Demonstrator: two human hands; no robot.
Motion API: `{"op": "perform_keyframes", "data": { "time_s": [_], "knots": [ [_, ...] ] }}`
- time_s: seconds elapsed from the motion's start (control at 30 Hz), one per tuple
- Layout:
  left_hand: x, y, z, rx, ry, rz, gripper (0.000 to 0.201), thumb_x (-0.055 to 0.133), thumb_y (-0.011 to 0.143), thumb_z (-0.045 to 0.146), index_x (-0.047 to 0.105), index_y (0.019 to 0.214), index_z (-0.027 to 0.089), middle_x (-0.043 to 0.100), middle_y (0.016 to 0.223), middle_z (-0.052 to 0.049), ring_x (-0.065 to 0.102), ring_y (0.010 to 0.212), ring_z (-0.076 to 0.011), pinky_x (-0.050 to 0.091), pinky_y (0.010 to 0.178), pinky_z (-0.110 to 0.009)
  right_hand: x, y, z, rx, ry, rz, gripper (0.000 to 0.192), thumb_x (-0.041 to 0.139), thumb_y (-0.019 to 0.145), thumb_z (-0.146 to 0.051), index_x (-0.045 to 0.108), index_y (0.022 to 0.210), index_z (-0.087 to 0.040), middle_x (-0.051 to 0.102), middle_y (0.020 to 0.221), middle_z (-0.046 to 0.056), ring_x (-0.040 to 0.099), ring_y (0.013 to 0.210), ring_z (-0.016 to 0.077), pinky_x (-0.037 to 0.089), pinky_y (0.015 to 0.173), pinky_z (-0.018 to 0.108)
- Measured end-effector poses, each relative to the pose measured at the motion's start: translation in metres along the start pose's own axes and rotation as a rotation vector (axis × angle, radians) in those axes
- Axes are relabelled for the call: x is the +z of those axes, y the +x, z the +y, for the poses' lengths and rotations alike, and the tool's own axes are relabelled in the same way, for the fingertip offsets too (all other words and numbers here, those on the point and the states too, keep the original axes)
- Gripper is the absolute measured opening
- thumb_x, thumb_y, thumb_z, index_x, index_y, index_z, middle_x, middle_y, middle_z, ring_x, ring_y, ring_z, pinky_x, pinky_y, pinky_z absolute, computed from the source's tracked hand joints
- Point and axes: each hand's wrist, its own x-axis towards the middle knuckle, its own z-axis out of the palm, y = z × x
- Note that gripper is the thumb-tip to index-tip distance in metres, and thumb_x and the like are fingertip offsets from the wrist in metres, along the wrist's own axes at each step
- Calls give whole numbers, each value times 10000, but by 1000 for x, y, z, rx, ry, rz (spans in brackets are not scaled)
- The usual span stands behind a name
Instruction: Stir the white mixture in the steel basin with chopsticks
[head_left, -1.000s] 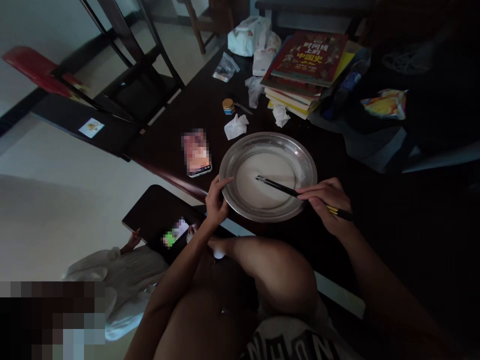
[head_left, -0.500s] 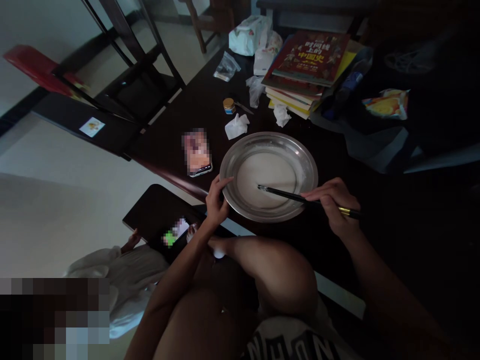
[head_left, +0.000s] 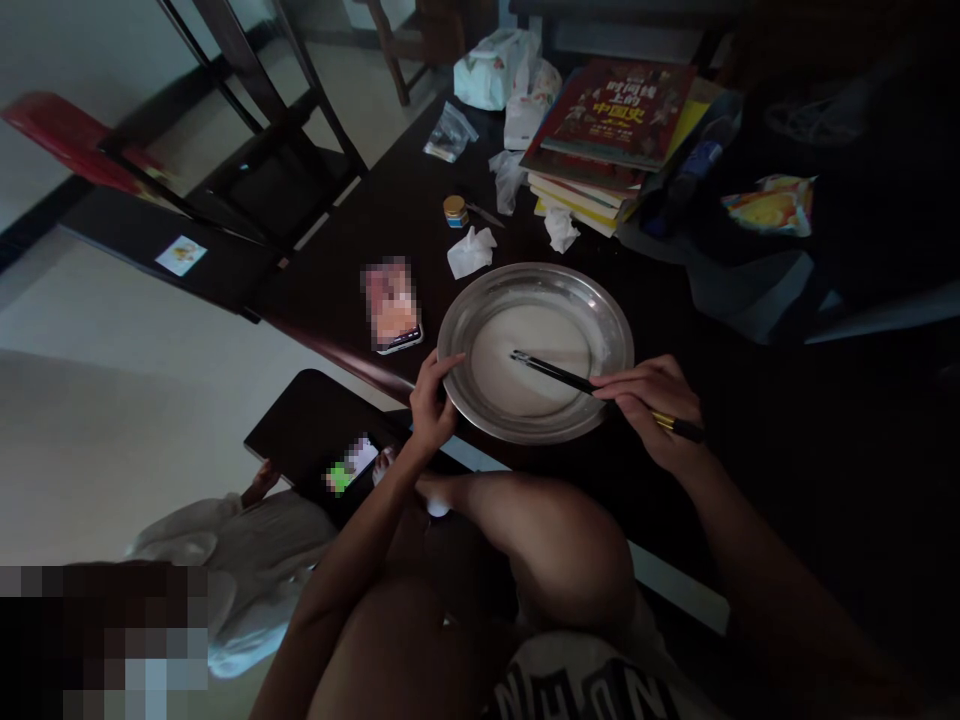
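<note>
Chopsticks (head_left: 559, 373), pinched in the right hand (head_left: 649, 405), slant up-left, tips over pale batter mid-pan (head_left: 609, 312); left hand (head_left: 431, 400) grips the pan's left rim, near the table's (head_left: 360, 230) front edge.

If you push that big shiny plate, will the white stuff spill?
Probably not easily: the metal plate has a raised rim, and the left hand grips its edge. It likely slides on the smooth dark table. The thin white liquid would probably slosh if tipped.
</note>
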Motion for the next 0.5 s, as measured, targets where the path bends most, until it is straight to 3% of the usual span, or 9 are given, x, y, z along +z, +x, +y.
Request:
{"op": "perform_keyframes", "data": {
  "time_s": [0.13,0.3,0.5],
  "knots": [
    [0,-2,-2,3,-1,1,369,496,1020,418,626,1309,228,688,1271,-118,645,1246,-262,551,1024,-437,-1,-2,1,51,57,71,287,499,1027,-240,774,1004,-321,828,917,-16,713,824,206,496,752,433],
    [0,-2,-2,-20,34,-5,368,495,1014,416,630,1291,216,664,1321,-131,663,1224,-258,563,1004,-418,1,-2,1,4,27,-31,231,556,1003,-229,770,994,-315,832,992,-25,728,832,192,487,766,430],
    [-1,-1,-1,2,18,-1,380,480,1021,442,621,1294,219,665,1302,-131,660,1225,-254,567,998,-421,0,-3,2,32,86,71,280,502,1018,-199,754,965,-308,826,910,-17,714,822,202,489,751,432]
  ]
}}
